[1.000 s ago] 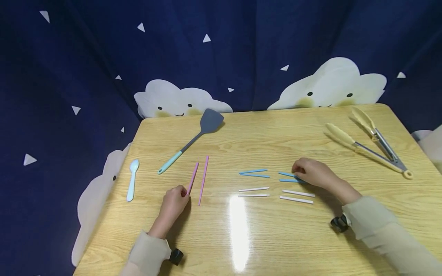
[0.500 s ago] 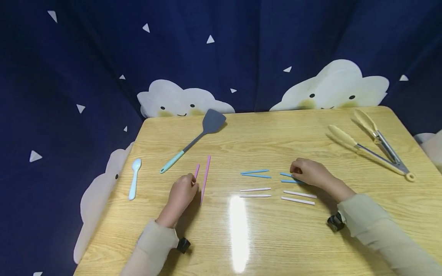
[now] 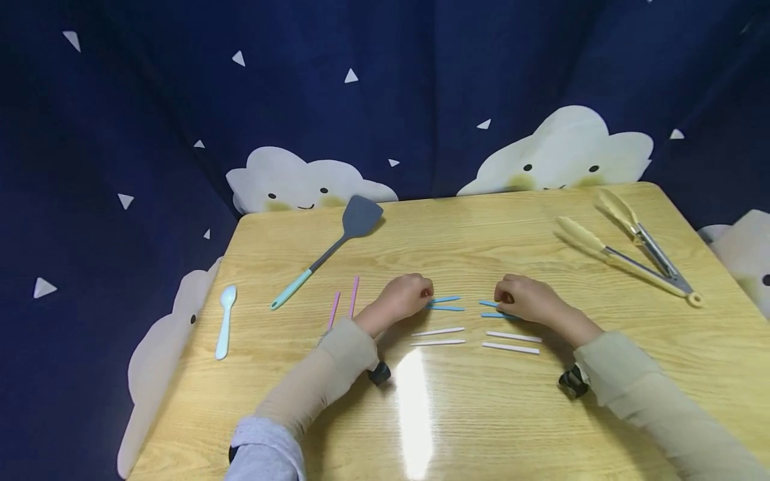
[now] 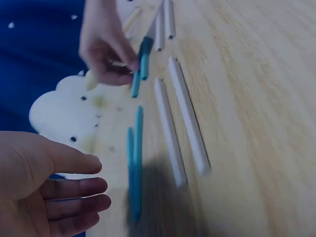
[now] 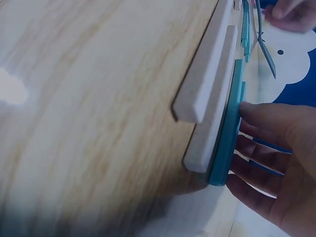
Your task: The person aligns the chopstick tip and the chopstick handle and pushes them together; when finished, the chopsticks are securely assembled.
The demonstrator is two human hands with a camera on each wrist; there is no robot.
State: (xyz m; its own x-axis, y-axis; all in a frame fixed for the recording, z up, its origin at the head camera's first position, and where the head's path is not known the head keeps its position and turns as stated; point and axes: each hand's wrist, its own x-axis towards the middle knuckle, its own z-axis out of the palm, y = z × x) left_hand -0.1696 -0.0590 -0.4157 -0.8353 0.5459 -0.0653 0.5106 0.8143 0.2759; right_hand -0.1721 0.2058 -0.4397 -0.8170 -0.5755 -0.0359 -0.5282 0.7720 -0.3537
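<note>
My left hand (image 3: 406,296) hovers at the left end of a pair of thin blue sticks (image 3: 447,308). In the left wrist view its thumb and fingers (image 4: 79,186) are apart, with nothing between them, beside the blue sticks (image 4: 138,153). My right hand (image 3: 529,298) is at a second, thicker pair of blue sticks (image 3: 496,314), and its thumb and fingertips pinch the farther one (image 5: 244,89). Nearer the front lie two thin white sticks (image 3: 438,342) and two thicker white sticks (image 3: 511,348).
Two pink sticks (image 3: 353,294) lie beyond my left forearm, which partly covers them. A turner (image 3: 361,215) lies behind, a pale blue spoon (image 3: 224,327) at the left edge. Spread tongs (image 3: 652,260) lie at the right rear. A patterned dark blue curtain (image 3: 421,80) hangs behind the table (image 3: 481,414).
My left hand has left the pink stick and moved right to the thin blue sticks. The right hand has stayed at its blue pair. The head view has shifted slightly.
</note>
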